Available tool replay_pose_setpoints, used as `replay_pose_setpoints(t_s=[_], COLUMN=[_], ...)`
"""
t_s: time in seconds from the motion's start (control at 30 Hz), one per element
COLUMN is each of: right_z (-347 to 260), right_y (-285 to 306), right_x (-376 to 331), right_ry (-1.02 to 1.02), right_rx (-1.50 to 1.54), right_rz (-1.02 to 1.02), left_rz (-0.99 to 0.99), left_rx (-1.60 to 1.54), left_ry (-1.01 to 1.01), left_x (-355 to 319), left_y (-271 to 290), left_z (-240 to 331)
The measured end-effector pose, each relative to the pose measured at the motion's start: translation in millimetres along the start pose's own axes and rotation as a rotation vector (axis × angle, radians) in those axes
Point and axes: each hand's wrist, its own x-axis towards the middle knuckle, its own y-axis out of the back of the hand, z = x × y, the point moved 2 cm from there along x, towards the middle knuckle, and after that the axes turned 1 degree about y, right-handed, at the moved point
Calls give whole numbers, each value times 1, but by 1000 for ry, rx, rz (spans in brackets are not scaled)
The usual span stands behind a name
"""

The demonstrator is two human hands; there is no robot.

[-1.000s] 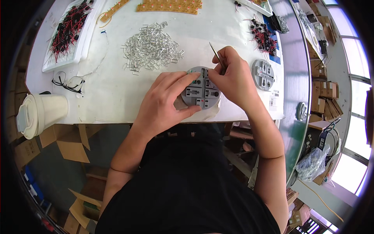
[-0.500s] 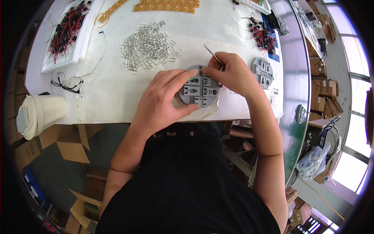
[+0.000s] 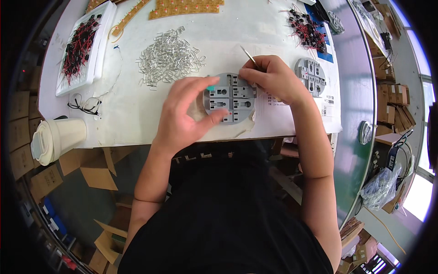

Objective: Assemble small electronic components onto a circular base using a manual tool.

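A round grey plastic plate (image 3: 233, 104) with raised blocks and slots lies near the table's front edge. My left hand (image 3: 182, 112) is at its left side, fingers and thumb spread apart, with thumb and index tips over its rim. A small teal patch (image 3: 211, 88) shows beside the index fingertip. My right hand (image 3: 276, 78) is closed at the plate's upper right, around a thin metal tool (image 3: 247, 55) whose end sticks out to the upper left. Its fingertips hide part of the rim, and whether they pinch anything small is hidden.
Beyond the plate lies a pile of bent metal clips (image 3: 169, 57). A second grey plate (image 3: 311, 76) is at the right, below black parts with red wires (image 3: 306, 31). Left are a white tray (image 3: 98, 50), eyeglasses (image 3: 84, 106) and a lidded cup (image 3: 57, 139). Orange strips (image 3: 185, 9) lie behind.
My left hand has drawn back leftward, its fingers lifting away from the plate's top and uncovering more of it. My right hand stays at the upper right rim with the tool. The whole view has shifted slightly.
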Motion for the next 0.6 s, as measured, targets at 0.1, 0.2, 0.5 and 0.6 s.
replay_pose_setpoints(t_s=[0.1, 0.2, 0.5, 0.6], right_z=[2, 0, -7, 4], right_y=[5, 3, -17, -4], right_x=[3, -2, -7, 0], right_ry=[-101, -20, 74, 57], right_rx=[101, 65, -232, -22], right_rz=[23, 24, 89, 60], left_rz=[97, 128, 66, 14], left_rx=[45, -89, 130, 46], left_ry=[-32, 130, 91, 199], left_x=[12, 28, 19, 21], left_y=[2, -6, -29, -26], left_z=[5, 16, -3, -6])
